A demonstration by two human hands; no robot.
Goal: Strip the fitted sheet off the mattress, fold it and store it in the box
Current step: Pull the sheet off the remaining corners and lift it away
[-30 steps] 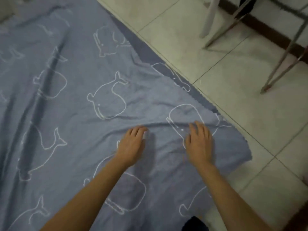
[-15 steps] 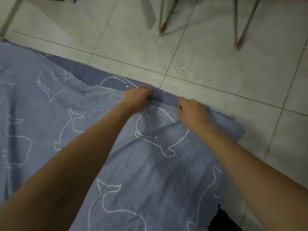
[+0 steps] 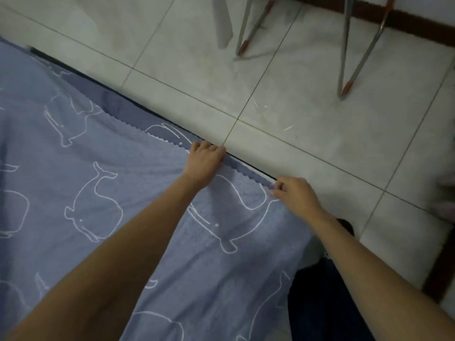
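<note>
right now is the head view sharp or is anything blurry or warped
Head view: dim, soft light; the whale-print sheet and both hands, left hand and right hand, are fairly sharp; the forearms at the bottom blur; floor tile lines bow from wide-angle distortion.

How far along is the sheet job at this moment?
Done: the blue whale-print sheet lies spread on the tiled floor, so it appears off the mattress, with one layer folded over another. In hand: the left hand and right hand each hold a grip on the zigzag edge, lining it up. Left: further folds and storing; no box is in view.

Pale tiled floor (image 3: 307, 134), metal chair legs (image 3: 357, 52)
</note>
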